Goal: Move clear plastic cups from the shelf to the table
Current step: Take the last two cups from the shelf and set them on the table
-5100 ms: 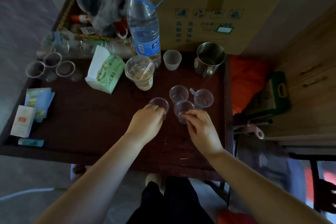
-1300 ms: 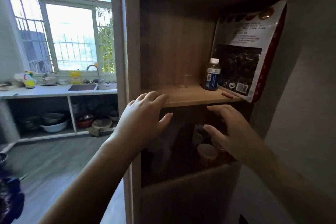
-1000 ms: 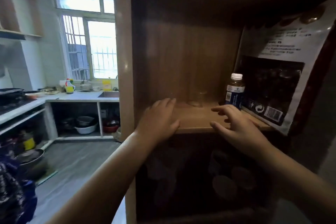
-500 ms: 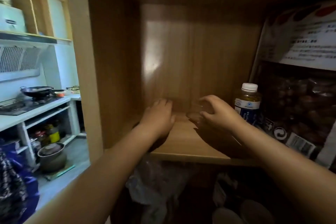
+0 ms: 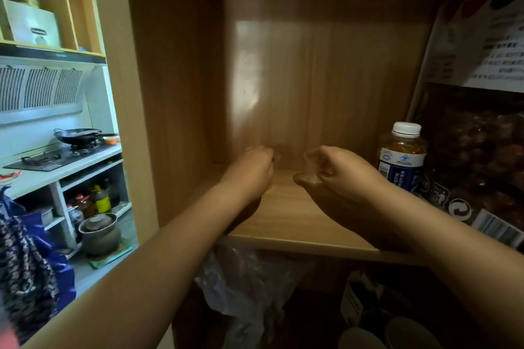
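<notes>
Right fingers (image 5: 321,171) now pinch a clear cup (image 5: 307,168) lifted and tilted just off the shelf (image 5: 297,224), where half a second ago they only closed on it; left hand (image 5: 249,170) curls at a second, barely visible cup (image 5: 276,156), grip uncertain; table trip likely next.

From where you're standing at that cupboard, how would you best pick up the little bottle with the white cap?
Grip the bottle around its round middle, at the label, coming from the front-left. It stands upright on the shelf, with a big snack bag close on its right and behind, so only that side looks open. The right hand is nearest, but seems to hold a clear cup already.
</notes>
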`<state>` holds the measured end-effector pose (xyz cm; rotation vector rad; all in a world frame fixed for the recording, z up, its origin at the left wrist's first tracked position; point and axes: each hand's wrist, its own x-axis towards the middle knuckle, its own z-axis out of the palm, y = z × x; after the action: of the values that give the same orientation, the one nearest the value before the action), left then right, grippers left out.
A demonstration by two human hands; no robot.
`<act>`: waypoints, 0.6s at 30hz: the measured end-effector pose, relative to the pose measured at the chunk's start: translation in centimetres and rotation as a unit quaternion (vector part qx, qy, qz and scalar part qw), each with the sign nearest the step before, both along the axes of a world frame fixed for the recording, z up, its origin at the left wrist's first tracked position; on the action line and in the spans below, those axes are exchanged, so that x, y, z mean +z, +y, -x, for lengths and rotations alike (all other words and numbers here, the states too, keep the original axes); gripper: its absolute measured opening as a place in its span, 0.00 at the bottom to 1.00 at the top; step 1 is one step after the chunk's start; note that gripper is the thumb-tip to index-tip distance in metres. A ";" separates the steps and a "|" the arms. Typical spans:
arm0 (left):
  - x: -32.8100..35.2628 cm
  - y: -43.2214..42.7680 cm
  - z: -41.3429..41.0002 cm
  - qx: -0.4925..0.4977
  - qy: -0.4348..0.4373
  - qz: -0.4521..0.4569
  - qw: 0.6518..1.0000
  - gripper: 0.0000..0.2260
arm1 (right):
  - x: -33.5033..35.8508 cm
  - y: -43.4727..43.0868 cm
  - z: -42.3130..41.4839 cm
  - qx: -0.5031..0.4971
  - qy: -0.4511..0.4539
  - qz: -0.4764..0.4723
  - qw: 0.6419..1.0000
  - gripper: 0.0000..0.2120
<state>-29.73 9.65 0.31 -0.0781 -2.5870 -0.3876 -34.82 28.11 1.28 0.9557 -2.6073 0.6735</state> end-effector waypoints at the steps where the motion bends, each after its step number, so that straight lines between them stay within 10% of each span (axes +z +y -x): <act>1: 0.0 -0.1 -0.4 -0.010 0.003 0.000 1.000 0.12 | 0.1 0.1 -0.4 0.007 -0.005 0.003 1.000 0.26; 18: 0.0 -4.1 -13.2 -0.109 0.036 0.020 0.993 0.06 | -0.8 -0.9 -11.7 0.111 0.015 0.062 0.992 0.13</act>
<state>-16.56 5.60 0.26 -0.3845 -2.5218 -0.4038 -23.14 27.23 0.49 1.2174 -2.4227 0.8560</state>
